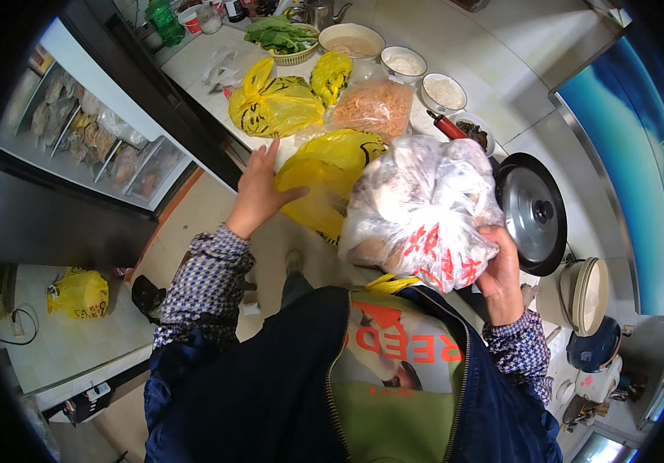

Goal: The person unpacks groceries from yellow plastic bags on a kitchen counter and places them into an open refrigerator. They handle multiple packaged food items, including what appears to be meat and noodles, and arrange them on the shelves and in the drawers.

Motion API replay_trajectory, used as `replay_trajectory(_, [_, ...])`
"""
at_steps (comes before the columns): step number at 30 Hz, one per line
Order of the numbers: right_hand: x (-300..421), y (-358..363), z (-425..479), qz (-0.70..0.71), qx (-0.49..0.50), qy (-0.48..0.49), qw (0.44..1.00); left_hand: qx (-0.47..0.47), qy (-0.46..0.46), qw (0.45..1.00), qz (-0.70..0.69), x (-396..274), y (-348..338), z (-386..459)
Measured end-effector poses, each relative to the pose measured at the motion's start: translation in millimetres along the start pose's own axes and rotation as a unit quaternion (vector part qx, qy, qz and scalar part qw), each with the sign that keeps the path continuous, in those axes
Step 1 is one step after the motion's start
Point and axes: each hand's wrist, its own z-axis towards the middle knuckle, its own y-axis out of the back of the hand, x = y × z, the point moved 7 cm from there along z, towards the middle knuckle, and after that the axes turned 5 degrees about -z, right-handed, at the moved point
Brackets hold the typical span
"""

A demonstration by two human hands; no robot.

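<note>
My right hand [501,272] grips the lower right side of a bulky white translucent plastic bag [424,202] with red writing and frosty-looking contents. Beside it, my left hand [262,188] is spread with fingers apart at the edge of a yellow plastic bag [320,173], holding nothing; whether the thumb touches that bag I cannot tell. Behind them lie a knotted yellow bag [277,107], a smaller yellow bag [331,75] and a clear bag of orange-brown dried food [375,107]. A red-handled tool [447,124] rests by a bowl of dark food [472,132].
To the left stands an open freezer compartment [95,133] with bagged food. Leafy greens [281,36] in a basket, a basin [350,41] and bowls [443,92] line the counter's back. A glass-lidded pan [534,214] and lidded bucket [589,296] are at the right.
</note>
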Motion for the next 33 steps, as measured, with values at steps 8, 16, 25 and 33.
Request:
replay_trajectory(8, [-103.1, -76.8, 13.6, 0.057, 0.106, -0.253, 0.960, 0.048, 0.072, 0.866, -0.493, 73.4, -73.0, 39.2])
replay_trajectory(16, [-129.0, -60.9, 51.5, 0.083, 0.098, -0.270, 0.954, 0.016, 0.019, 0.960, -0.278, 40.0, 11.6, 40.2])
replay_trajectory(25, [-112.3, -11.2, 117.0, -0.024, -0.069, -0.142, 0.987, 0.013, -0.078, 0.950, -0.302, -34.2, 41.8, 19.7])
replay_trajectory(33, [-154.1, -32.1, 141.7, -0.153, -0.111, -0.142, 0.972, 0.034, -0.057, 0.858, -0.510, -73.0, 37.1, 63.6])
